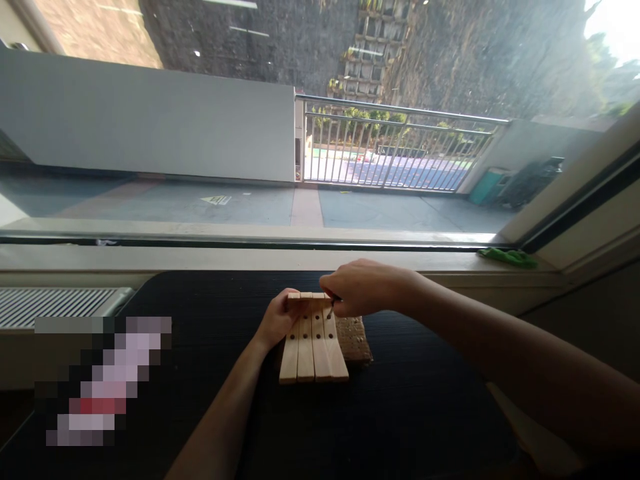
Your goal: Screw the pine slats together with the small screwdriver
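Several pale wooden slats (306, 360) lie side by side, with two rows of dark round spots, holes or screw heads, across them. A raised wooden crosspiece (306, 296) runs along their far end. My left hand (279, 319) is closed around the left side of this far end; some of its fingers are hidden behind the wood. Above the far right corner, my right hand (357, 288) is closed on a thin screwdriver-like tool (332, 305). Its tip points down at a dark spot on the rightmost slat. A brown, rough-textured pad (356, 340) lies under the slats.
The slats and pad are on a black table (400, 413). A pixelated pinkish item (120, 367) is at left, near a white radiator (60, 303). Beyond the table run a window sill (250, 259) and large window. A green cloth (507, 257) lies on the sill.
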Tool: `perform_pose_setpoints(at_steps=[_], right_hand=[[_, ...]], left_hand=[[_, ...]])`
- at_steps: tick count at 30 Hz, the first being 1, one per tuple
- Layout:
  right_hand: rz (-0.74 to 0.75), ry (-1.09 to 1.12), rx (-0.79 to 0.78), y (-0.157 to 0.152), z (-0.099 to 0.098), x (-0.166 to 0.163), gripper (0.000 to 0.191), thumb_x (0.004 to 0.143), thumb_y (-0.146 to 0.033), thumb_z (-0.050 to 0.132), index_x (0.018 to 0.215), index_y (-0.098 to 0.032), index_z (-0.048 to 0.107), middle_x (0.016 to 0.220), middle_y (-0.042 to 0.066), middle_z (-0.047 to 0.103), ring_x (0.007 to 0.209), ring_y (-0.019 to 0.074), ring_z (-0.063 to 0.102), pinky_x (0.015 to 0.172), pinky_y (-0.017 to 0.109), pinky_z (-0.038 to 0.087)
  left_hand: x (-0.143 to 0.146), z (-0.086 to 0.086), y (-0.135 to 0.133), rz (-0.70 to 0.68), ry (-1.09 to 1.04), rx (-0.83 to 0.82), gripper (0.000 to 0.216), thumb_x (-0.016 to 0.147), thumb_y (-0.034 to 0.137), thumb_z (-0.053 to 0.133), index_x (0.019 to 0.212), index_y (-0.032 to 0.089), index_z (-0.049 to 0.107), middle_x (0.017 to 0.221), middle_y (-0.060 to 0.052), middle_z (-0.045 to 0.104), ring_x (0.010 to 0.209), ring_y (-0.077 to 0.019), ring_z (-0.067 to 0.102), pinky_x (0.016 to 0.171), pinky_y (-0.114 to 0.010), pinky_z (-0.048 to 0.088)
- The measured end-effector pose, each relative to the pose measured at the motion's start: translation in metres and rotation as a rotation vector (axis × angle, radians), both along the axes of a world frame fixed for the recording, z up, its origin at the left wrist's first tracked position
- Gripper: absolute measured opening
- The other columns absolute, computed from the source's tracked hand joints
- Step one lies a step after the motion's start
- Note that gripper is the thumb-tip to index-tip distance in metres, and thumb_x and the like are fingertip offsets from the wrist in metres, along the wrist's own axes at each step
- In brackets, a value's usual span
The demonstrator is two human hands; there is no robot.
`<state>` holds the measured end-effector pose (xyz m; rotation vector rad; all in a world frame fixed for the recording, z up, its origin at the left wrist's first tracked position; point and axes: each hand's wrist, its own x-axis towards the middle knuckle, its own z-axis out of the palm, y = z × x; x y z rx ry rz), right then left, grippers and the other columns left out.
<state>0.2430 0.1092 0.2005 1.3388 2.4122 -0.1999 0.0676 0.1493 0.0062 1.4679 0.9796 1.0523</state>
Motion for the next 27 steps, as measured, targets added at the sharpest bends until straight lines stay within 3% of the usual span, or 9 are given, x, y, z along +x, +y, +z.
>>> perform_pose_setpoints(at_steps=[4, 7, 13, 21, 27], right_hand=[[-0.015, 0.117, 0.028, -0.001, -0.002, 0.003, 0.013, 0.076, -0.015, 0.062, 0.084, -0.021, 0.07, 0.074, 0.007, 0.069, 0.06, 0.0185, 0.057, 0.052, 0.031, 0.032], [-0.014, 0.189, 0.065, -0.002, -0.005, 0.004, 0.021, 0.073, -0.005, 0.062, 0.067, -0.025, 0.067, 0.068, 0.006, 0.068, 0.058, 0.0182, 0.057, 0.054, 0.033, 0.035], [-0.021, 0.245, 0.043, 0.001, -0.006, -0.006, 0.03, 0.069, 0.003, 0.063, 0.053, -0.023, 0.062, 0.062, 0.006, 0.066, 0.063, 0.0206, 0.061, 0.061, 0.035, 0.037], [0.022, -0.061, 0.005, 0.002, 0.003, -0.01, 0.019, 0.082, -0.011, 0.056, 0.087, -0.018, 0.073, 0.086, 0.012, 0.073, 0.072, 0.0243, 0.064, 0.056, 0.032, 0.039], [0.009, -0.106, -0.012, 0.003, 0.003, -0.013, 0.019, 0.083, -0.012, 0.056, 0.088, -0.018, 0.073, 0.084, 0.012, 0.073, 0.07, 0.0233, 0.063, 0.056, 0.032, 0.039]], left_hand=[[0.0, 0.004, -0.001, 0.003, 0.018, 0.004, 0.037, 0.066, 0.047, 0.075, 0.08, 0.017, 0.06, 0.069, 0.001, 0.057, 0.064, -0.0137, 0.052, 0.06, -0.025, 0.044], [0.0, 0.004, -0.001, 0.001, 0.007, -0.002, 0.036, 0.067, 0.047, 0.075, 0.08, 0.017, 0.061, 0.07, 0.001, 0.059, 0.065, -0.0143, 0.054, 0.06, -0.026, 0.045], [0.001, -0.001, 0.0, -0.009, -0.006, 0.008, 0.036, 0.069, 0.046, 0.075, 0.082, 0.016, 0.062, 0.077, -0.002, 0.062, 0.072, -0.0159, 0.057, 0.067, -0.028, 0.048], [0.0, 0.001, -0.002, -0.029, -0.011, 0.001, 0.039, 0.07, 0.05, 0.075, 0.083, 0.016, 0.061, 0.079, -0.002, 0.062, 0.074, -0.0165, 0.058, 0.066, -0.027, 0.049], [0.0, 0.001, -0.001, -0.031, -0.004, 0.014, 0.038, 0.071, 0.05, 0.073, 0.083, 0.016, 0.061, 0.08, -0.002, 0.062, 0.076, -0.017, 0.058, 0.067, -0.028, 0.049]])
